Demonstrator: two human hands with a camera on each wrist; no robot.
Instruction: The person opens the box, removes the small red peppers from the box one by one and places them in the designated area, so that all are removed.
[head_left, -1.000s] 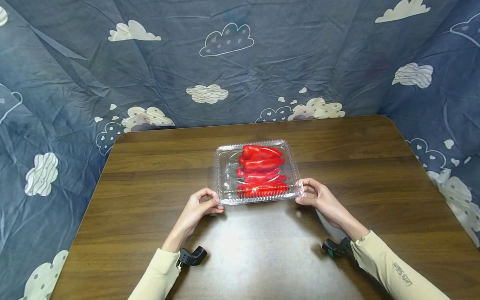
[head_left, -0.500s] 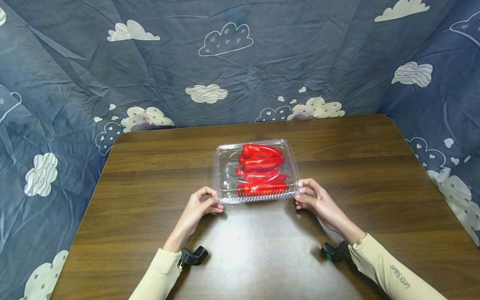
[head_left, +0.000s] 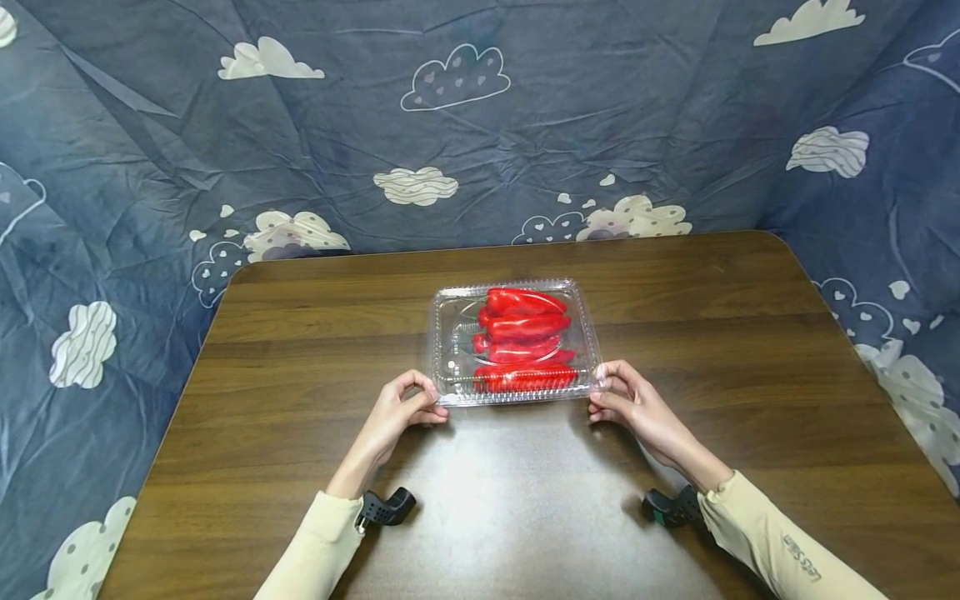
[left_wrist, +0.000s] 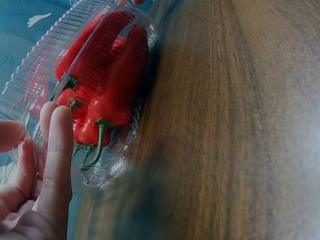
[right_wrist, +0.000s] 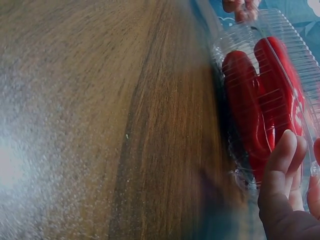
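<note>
A clear plastic clamshell box (head_left: 459, 342) with a ribbed rim sits in the middle of the table, its lid over several red peppers (head_left: 525, 327). Green stems show on the peppers (left_wrist: 117, 100) in the left wrist view. My left hand (head_left: 405, 407) pinches the box's near left corner between thumb and fingers. At the near right corner, my right hand (head_left: 630, 400) pinches the rim the same way. In the right wrist view, fingers (right_wrist: 280, 160) of that hand lie along the side of the box, beside the peppers (right_wrist: 255, 105).
The dark wooden table (head_left: 300, 350) has a glossy bright reflection in front of the box. A blue cloth (head_left: 337, 125) with cloud prints hangs behind and at both sides. Black cameras (head_left: 388, 507) are strapped to both wrists.
The right hand has shifted very slightly at its corner, its lower fingers now showing more below the rim. The box and the left hand stay in almost the same place.
</note>
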